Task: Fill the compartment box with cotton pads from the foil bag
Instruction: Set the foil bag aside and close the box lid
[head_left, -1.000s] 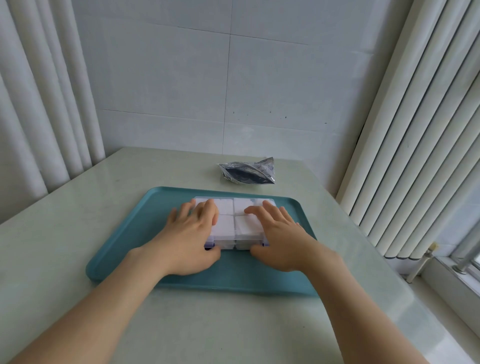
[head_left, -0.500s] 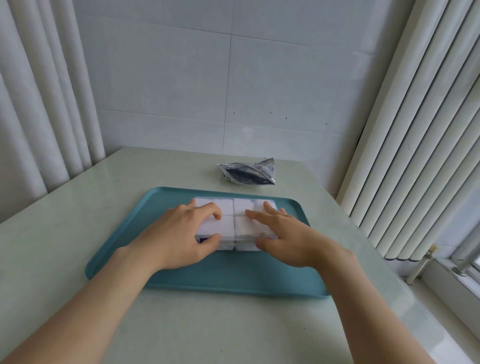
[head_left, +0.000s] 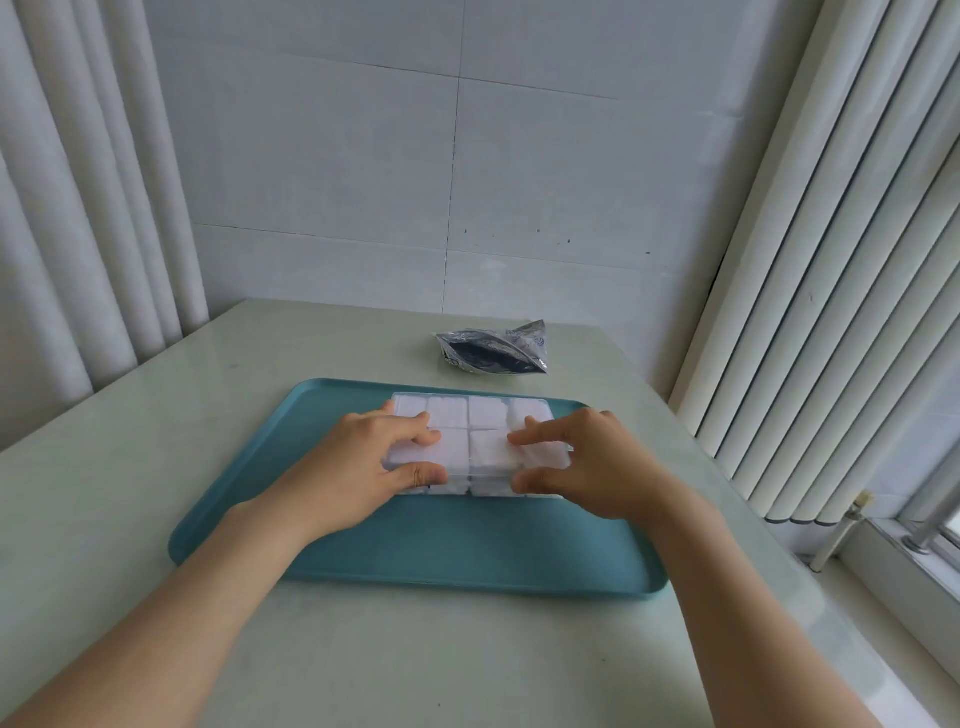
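A clear compartment box (head_left: 480, 434) sits on the teal tray (head_left: 441, 545), its lid down and white cotton pads showing in every visible compartment. My left hand (head_left: 358, 467) pinches the box's left front part, fingers on the lid and thumb against the front edge. My right hand (head_left: 587, 467) holds the right front part the same way. The crumpled silver foil bag (head_left: 493, 351) lies flat on the table behind the tray.
The pale green table (head_left: 130, 467) runs to a tiled wall at the back. White vertical blinds (head_left: 831, 260) hang along the right edge and curtains (head_left: 78, 208) at the left. A window sill (head_left: 924, 561) lies lower right.
Both hands have slid outward and back along the box lid, from flat on top to a pinch with thumbs on the front edge. The camera view shifted slightly.
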